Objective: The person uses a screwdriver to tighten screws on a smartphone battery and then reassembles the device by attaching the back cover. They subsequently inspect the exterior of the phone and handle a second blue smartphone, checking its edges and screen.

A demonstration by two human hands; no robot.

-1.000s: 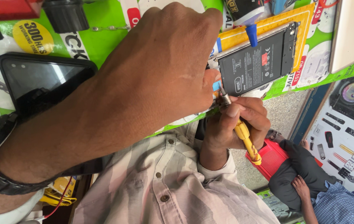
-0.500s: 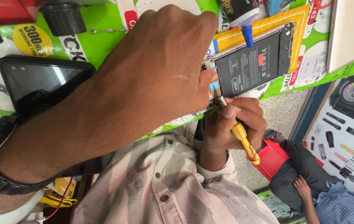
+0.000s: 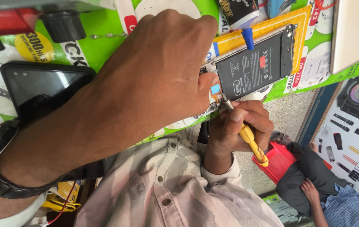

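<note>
Little is being changed since the earlier frame: the opened phone (image 3: 253,67), at upper right of centre with its dark battery exposed, has shifted only slightly. It is being steadied at its lower left end by the left hand (image 3: 146,84), whose fingers are curled together over that end; their tips are hidden. A yellow-handled screwdriver (image 3: 251,141) is being pinched by the right hand (image 3: 238,128), fingers pressed closed around the shaft, its tip being set against the phone's lower left corner.

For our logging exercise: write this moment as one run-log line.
left hand: on opened phone | right hand: grips yellow screwdriver | tip: at phone's edge, beside battery
</note>
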